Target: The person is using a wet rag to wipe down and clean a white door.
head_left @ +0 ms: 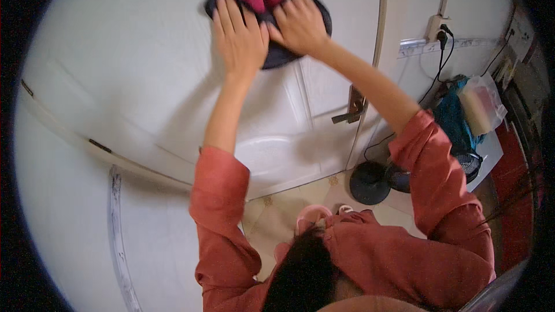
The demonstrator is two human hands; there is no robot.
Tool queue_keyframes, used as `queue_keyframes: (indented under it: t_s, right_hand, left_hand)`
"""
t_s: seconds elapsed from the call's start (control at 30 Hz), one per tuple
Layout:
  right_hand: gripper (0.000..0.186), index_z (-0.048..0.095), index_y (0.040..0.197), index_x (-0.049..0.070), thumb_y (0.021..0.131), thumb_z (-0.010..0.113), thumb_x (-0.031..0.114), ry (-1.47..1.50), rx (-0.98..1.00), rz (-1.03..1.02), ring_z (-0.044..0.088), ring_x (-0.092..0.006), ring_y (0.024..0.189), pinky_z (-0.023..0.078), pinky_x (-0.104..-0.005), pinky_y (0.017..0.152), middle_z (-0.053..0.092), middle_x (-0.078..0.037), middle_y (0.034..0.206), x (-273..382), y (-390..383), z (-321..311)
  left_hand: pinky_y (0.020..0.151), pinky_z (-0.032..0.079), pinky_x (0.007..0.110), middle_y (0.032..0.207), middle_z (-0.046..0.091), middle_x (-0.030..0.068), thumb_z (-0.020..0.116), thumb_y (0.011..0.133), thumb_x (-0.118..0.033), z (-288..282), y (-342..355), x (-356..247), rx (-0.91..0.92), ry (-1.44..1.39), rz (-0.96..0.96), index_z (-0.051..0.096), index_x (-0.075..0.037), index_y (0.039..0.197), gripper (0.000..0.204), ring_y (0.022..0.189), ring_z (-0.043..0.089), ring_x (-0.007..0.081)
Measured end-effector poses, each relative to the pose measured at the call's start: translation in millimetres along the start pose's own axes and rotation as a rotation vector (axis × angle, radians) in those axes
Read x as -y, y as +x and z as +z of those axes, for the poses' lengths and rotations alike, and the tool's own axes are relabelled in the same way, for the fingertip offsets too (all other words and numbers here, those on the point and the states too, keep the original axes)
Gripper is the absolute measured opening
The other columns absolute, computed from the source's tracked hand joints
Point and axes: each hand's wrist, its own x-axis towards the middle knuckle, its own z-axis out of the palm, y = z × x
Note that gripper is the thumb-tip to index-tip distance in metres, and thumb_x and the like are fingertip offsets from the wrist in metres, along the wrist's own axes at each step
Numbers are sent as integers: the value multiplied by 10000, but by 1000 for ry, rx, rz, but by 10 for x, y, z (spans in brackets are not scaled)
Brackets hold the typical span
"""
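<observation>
High in front of me, both hands are on a black fabric item with bright pink inner parts (283, 59), held up near the white door (156, 34). It is soft and rounded; its exact kind does not show. My left hand (240, 40) lies over its left part, fingers long and close together. On its right part, my right hand (302, 26) grips with bent fingers, the thumb pointing toward the left hand. The two thumbs nearly meet at the middle. Much of the item is covered by my hands, and its edges are slightly blurred.
A dark door handle (348, 117) projects right of my hands. Plugs and black cords hang from a wall socket (437, 28). A round black base (370, 184) stands on the tiled floor by the door. Teal fabric (452, 108) and a clear plastic bag (490, 104) are piled at the right.
</observation>
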Motion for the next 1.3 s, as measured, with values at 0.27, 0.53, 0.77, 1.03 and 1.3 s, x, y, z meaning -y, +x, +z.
queue_keyframes:
  t_s: [0.27, 0.53, 0.77, 1.03, 1.3]
  right_hand:
    - [515, 551, 1077, 0, 846, 484, 456, 16, -236, 145, 475, -375, 1062, 345, -493, 939, 532, -232, 1065, -242, 943, -212]
    - [448, 583, 990, 17, 831, 521, 431, 109, -2, 234, 518, -358, 937, 375, -475, 892, 559, -192, 919, 116, 9, -17]
    - [471, 664, 893, 73, 850, 478, 503, 2, 311, 258, 445, -486, 1151, 177, -594, 1055, 615, -239, 811, 750, -1582, 162]
    - [476, 635, 860, 119, 803, 513, 576, 18, 140, 311, 549, -433, 913, 289, -638, 936, 558, -237, 726, 515, -1150, 219]
    - [499, 584, 1129, 61, 795, 569, 432, 16, -64, 282, 278, -529, 1248, 191, -613, 1042, 468, -330, 1127, 262, -365, 69]
  left_hand:
    - [1094, 191, 495, 1396, 242, 342, 546, 814, -231, -237, 844, 303, -200, 30, -87, 307, 158, 1288, 657, 1312, 235, 450]
    - [1057, 229, 538, 1341, 297, 368, 534, 811, -308, -5, 90, 1, -92, 20, -52, 358, 149, 1229, 644, 1277, 274, 485]
    - [1045, 256, 542, 1321, 377, 307, 614, 760, -395, 361, -1405, -605, 260, -51, -96, 449, 72, 1204, 665, 1267, 324, 455]
    - [1070, 188, 559, 1346, 300, 374, 570, 797, -440, 199, -989, -495, 244, 90, -194, 384, 103, 1274, 746, 1286, 252, 510]
    - [1078, 203, 525, 1399, 217, 354, 521, 820, -316, -89, -313, -328, -8, -793, -527, 264, 155, 1314, 729, 1320, 205, 472]
